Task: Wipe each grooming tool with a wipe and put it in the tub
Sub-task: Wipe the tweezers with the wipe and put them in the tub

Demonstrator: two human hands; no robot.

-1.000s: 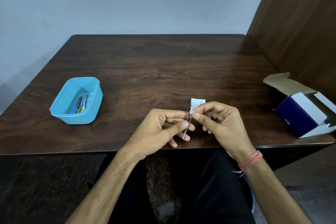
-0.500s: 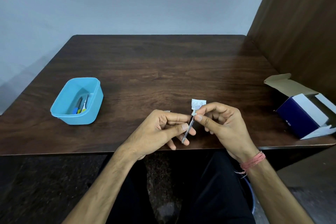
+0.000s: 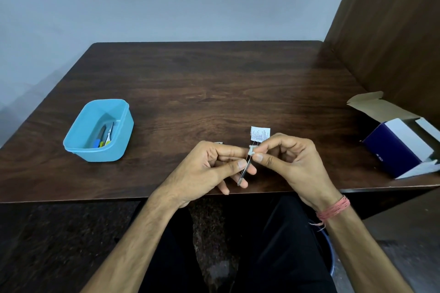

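Left hand (image 3: 209,169) pinches slim metal tool, likely tweezers (image 3: 244,172), between thumb and forefinger — lower end free, upper end offered to other hand for cleaning.

Right hand (image 3: 290,162) pinches small white wipe (image 3: 252,150) round tool's upper end; grip placed to slide along metal. Judged: wiping step under way, tool not yet in tub.

White sachet (image 3: 260,134) lies on table (image 3: 214,83) just beyond fingers, probably wipe's wrapper.

Blue tub (image 3: 95,147) well left — several tools already inside.

Open box (image 3: 400,147) far right.
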